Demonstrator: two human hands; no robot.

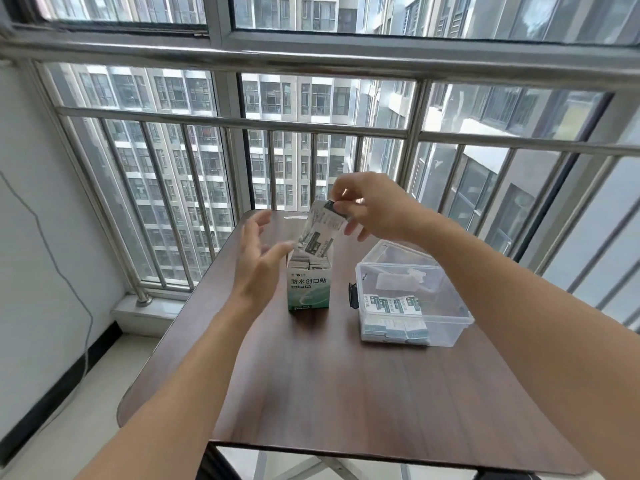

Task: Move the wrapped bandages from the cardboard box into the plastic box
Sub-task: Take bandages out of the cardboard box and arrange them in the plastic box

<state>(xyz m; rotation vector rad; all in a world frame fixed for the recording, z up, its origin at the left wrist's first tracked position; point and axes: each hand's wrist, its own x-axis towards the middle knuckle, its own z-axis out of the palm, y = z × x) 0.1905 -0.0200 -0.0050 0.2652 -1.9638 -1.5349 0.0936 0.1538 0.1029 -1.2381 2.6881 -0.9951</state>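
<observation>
Head camera shows the right hand [374, 206] pinching a small stack of white wrapped bandages [320, 230] above the open green-and-white cardboard box [309, 289] on the dark brown wooden table [346, 393]. Beside that box, the left hand [258, 261] hovers with fingers spread, holding nothing. More bandages lie in the clear plastic box [446, 323] to the right.

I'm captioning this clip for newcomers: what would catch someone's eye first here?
The right hand, raised above the open cardboard box at the table's middle, pinches a bunch of wrapped bandages. The left hand hovers open beside the box. To the right, the clear plastic box already holds some bandages.
</observation>
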